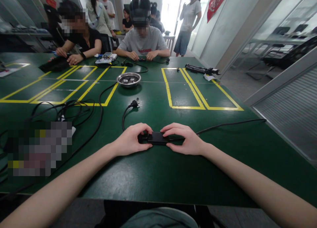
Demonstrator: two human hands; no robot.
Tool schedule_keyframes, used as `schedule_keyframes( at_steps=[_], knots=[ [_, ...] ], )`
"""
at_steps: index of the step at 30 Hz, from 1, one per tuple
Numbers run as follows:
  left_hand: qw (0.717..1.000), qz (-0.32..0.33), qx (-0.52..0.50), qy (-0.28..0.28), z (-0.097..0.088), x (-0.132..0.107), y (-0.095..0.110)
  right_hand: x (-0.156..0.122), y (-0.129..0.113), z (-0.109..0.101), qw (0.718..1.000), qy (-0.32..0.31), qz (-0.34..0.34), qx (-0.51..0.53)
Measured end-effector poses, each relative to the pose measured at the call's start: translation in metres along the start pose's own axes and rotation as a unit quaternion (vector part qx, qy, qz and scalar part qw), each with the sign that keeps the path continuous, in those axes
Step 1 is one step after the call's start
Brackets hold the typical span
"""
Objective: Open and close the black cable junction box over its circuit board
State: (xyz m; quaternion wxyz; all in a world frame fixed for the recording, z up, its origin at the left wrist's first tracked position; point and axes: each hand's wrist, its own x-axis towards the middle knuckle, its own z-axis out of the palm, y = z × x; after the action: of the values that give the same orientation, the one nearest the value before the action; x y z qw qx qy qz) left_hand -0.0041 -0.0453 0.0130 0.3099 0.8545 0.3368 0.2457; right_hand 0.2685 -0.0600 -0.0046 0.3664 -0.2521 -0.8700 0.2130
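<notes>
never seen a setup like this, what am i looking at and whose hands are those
There's one picture, from a camera worn on a person's head, looking forward and down. The wearer's bare left hand and right hand hold a small black box at its two ends, over a green table. Beyond it are a black plug and a metal bowl holding small parts. Tangled cables lie to the left. Other people sit across the table.
</notes>
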Motion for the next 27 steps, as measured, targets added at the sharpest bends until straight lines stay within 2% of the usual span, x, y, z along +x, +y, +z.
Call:
schedule_keyframes(
  at_steps=[13,21,27],
  knots=[
    [0.999,0.029,0.037,-0.007,0.002,-0.001,-0.004,0.003,0.0,-0.005,0.997,-0.061,-0.009,-0.044],
    [0.998,0.024,0.063,-0.004,0.004,-0.001,0.001,0.005,-0.001,0.006,0.99,-0.075,0.002,-0.117],
    [0.994,0.049,0.094,-0.03,0.007,0.001,0.008,0.007,-0.009,0.008,0.985,-0.093,0.013,-0.142]
  ],
)
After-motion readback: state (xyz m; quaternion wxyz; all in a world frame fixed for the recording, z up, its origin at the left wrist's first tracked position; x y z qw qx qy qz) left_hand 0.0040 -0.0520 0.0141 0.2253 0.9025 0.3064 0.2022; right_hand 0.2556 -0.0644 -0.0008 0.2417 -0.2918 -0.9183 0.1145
